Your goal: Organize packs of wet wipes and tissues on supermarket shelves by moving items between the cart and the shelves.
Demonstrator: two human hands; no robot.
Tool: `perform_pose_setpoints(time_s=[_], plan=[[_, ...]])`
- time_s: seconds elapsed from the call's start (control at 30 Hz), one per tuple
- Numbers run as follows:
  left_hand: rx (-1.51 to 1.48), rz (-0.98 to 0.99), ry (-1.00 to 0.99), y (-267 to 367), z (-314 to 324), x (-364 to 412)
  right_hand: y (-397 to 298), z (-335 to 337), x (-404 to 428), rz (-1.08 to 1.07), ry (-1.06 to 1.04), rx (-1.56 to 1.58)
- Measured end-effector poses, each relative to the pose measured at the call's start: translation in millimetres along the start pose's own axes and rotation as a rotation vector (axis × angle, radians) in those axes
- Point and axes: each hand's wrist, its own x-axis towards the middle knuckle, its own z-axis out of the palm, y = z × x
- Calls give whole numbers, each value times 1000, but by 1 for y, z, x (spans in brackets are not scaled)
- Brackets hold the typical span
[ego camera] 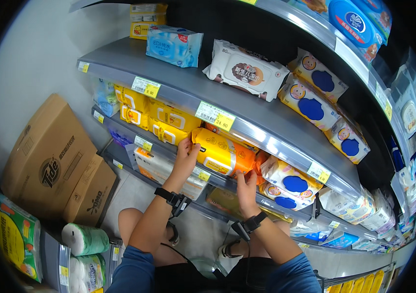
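A yellow and orange pack of wet wipes (216, 144) lies at the front of the second shelf down, between my two hands. My left hand (186, 158) grips its left end, thumb towards the front. At its lower right corner, the fingers of my right hand (247, 187) hold the orange end. Stacked yellow wipes packs (165, 132) sit just left of my left hand. To the right of my right hand is a stack of white and yellow wipes packs with blue lids (295, 183). Another orange pack shows partly behind the held one.
Overhead, the grey shelf (178, 82) juts out with a white wipes pack (246, 71) and a blue pack (174, 45). White paper packs (167, 172) sit on the shelf below. Cardboard boxes (50, 157) lean at the left, near toilet-roll packs (83, 240).
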Motion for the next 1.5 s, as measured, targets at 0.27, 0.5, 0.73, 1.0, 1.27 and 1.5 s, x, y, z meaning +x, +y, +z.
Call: perform_pose_setpoints(time_s=[0.27, 0.5, 0.73, 1.0, 1.27, 1.5], plan=[[149, -5, -93, 12, 5, 10, -6, 14, 6, -211, 72, -295], [137, -21, -94, 26, -4, 2, -43, 26, -31, -380, 127, -494], [-124, -333, -149, 66, -12, -40, -119, 2, -71, -580, 41, -664], [-212, -548, -479, 67, 18, -85, -180, -68, -96, -890, 90, -892], [-454, -395, -585, 148, 91, -143, -244, -159, -130, -740, -7, -747], [-465, -20, -492, 203, 141, -167, -254, -211, -187, -530, 434, -426]])
